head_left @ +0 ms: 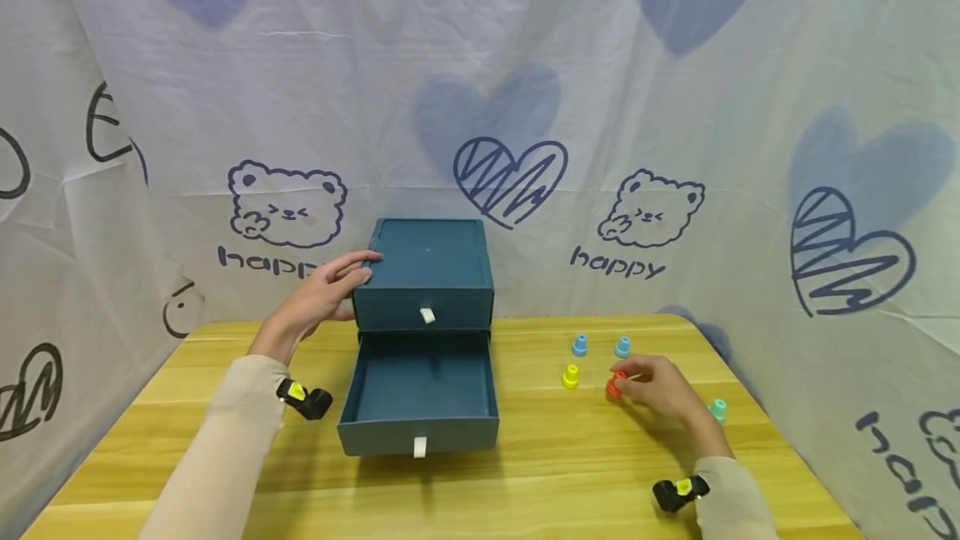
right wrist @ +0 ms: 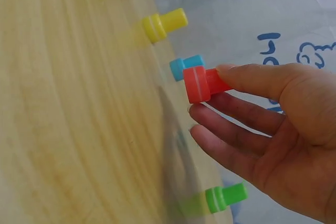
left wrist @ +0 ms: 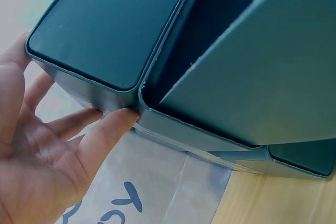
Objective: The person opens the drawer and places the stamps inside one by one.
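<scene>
My right hand (head_left: pixel 660 394) pinches a small red stamp (right wrist: pixel 196 84) by its narrow handle between thumb and fingertips, with its wide base close over the table. In the right wrist view the other fingers of that hand stretch out below the stamp. My left hand (head_left: pixel 322 300) rests on the upper left side of a dark teal drawer unit (head_left: pixel 429 252), fingers fairly straight along its edge. In the left wrist view the thumb (left wrist: pixel 107 135) touches the unit's front corner. The lower drawer (head_left: pixel 420 382) is pulled out with nothing inside, and the upper drawer is closed.
A yellow stamp (head_left: pixel 571 377), two blue stamps (head_left: pixel 580 346) and a light green stamp (head_left: pixel 717 410) stand on the wooden table (head_left: pixel 555 473) around my right hand. Behind the table hangs a white cloth (head_left: pixel 420 48) printed with hearts and bears.
</scene>
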### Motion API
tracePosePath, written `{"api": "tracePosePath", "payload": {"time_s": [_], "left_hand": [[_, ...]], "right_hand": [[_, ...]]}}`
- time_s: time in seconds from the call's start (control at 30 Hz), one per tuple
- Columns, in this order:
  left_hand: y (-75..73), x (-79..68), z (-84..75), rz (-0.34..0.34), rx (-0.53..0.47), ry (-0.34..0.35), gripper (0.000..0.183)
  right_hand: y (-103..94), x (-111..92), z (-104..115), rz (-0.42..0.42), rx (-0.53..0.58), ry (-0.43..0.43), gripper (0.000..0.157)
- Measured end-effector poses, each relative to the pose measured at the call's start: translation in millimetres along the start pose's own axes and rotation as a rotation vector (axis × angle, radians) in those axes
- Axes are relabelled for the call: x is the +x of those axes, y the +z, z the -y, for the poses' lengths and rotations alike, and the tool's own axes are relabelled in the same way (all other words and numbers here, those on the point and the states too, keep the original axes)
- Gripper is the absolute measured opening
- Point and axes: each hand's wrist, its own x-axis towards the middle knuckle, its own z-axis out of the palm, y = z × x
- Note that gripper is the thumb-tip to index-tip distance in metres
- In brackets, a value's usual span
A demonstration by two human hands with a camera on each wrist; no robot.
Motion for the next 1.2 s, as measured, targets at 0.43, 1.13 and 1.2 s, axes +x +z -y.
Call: {"api": "tracePosePath", "payload": {"time_s": [0.43, 1.13, 1.2], "left_hand": [[0.2, 3.8, -5.7, 0.019, 0.001, -0.008, 0.056], [-5.6, 0.3, -8.0, 0.058, 0.039, -0.017, 0.057], [-6.9, 0.7, -9.3, 0.068, 0.042, -0.019, 0.057]], "right_hand": [[-5.2, 3, 45, -0.024, -0.018, -0.152, 0.026], [4.4, 15, 136, 0.159, -0.136, -0.328, 0.022], [5.6, 16, 145, 0.177, -0.15, -0.344, 0.023]]}}
